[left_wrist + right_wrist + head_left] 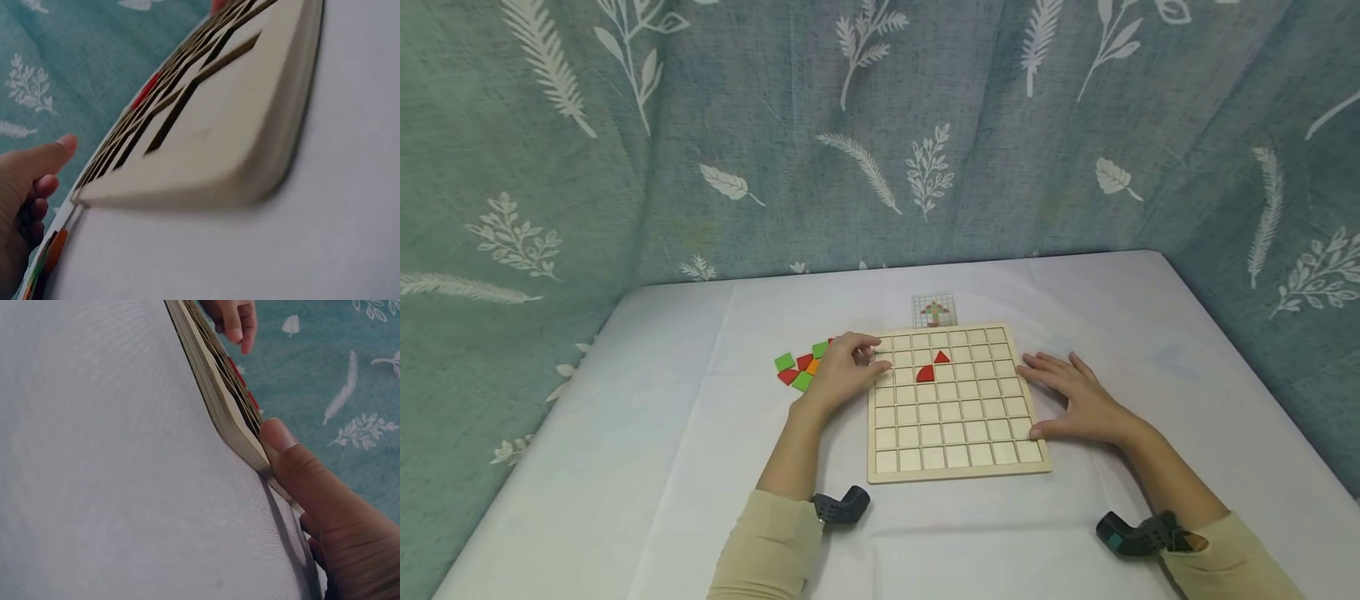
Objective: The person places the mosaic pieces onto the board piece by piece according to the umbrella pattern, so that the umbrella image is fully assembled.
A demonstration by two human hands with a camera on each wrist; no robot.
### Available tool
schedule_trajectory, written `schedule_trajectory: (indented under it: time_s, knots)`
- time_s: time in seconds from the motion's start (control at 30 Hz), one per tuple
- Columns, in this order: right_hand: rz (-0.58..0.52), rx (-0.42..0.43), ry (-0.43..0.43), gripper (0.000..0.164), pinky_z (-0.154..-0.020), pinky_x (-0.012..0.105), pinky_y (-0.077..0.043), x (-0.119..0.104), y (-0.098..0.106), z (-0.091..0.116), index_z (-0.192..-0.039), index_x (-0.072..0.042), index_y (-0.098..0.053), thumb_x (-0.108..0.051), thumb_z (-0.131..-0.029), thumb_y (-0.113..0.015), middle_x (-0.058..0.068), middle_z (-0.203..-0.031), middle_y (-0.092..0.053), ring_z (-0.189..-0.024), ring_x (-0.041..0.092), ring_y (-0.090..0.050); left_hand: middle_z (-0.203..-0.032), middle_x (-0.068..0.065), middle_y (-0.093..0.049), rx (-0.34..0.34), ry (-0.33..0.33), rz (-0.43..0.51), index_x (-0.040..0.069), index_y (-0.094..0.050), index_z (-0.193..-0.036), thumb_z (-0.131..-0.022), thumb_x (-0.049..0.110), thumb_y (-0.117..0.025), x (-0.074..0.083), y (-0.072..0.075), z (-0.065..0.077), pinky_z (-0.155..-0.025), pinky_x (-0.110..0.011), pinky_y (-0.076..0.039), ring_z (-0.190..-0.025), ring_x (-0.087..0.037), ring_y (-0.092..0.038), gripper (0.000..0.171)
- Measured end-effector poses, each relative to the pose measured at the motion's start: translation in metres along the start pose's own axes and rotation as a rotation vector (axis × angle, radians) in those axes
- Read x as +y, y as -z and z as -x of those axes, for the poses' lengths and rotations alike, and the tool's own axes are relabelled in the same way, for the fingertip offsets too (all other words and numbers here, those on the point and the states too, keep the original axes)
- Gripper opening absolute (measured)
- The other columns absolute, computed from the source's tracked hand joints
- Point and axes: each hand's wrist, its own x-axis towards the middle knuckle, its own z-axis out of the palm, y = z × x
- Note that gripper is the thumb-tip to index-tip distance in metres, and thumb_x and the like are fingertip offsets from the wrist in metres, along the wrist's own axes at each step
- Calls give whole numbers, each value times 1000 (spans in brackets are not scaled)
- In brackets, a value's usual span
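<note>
A pale wooden grid board [955, 433] lies flat on the white-covered table, with a red triangle [942, 357] and a red quarter-round piece [926, 374] in its cells. Over the board's upper left edge is my left hand [842, 371], thumb apart from loosely bent fingers; no piece shows between them. My right hand [1078, 404] is spread at the right edge, its thumb [281, 440] touching the board's rim. Next to the left hand lie several flat pieces, among them a green square [785, 362] and a red piece [787, 377]; the hand hides part of this group.
Behind the board's top edge lies a small gridded card [934, 310] with a coloured, arrow-like figure. A white cloth [700, 500] covers the table. A green-blue leaf-patterned curtain [790, 192] hangs along the back and sides.
</note>
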Motion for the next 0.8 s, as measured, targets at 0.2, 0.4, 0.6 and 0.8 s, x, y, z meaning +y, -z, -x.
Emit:
schedule_trajectory:
  time_s: [0.2, 0.4, 0.6, 0.8]
  knots:
    - [-15, 2, 0, 93, -109, 61, -2, -1, -1, -1, -138, -9, -48, -47, -61, -83, 18, -147, -38, -137, 41, -26, -95, -6, -56, 31, 16, -3, 6, -63, -117, -81, 28, -73, -9, 15, 1, -75, -32, -41, -86, -20, -48, 43]
    - [-13, 3, -10, 93, -109, 61, -2, -1, -1, -1, -137, -9, -49, -47, -61, -83, 18, -147, -38, -137, 40, -26, -95, -6, -57, 73, 69, -54, 7, -63, -117, -82, 27, -72, -21, 26, 1, -78, -34, -42, -90, -22, -48, 41]
    - [-2, 0, -19, 93, -109, 60, -2, -2, -2, 0, -137, -9, -49, -48, -60, -83, 18, -147, -38, -137, 40, -26, -101, -7, -59, 123, 141, -102, 8, -64, -116, -84, 25, -70, -26, 34, 1, -88, -40, -42, -100, -25, -48, 37]
    - [12, 1, -20, 93, -109, 61, -3, -2, -1, 0, -137, -8, -49, -49, -60, -83, 18, -147, -38, -136, 40, -27, -110, -12, -60, 138, 167, -144, 8, -64, -118, -89, 24, -64, -32, 37, -1, -93, -45, -39, -106, -28, -49, 33]
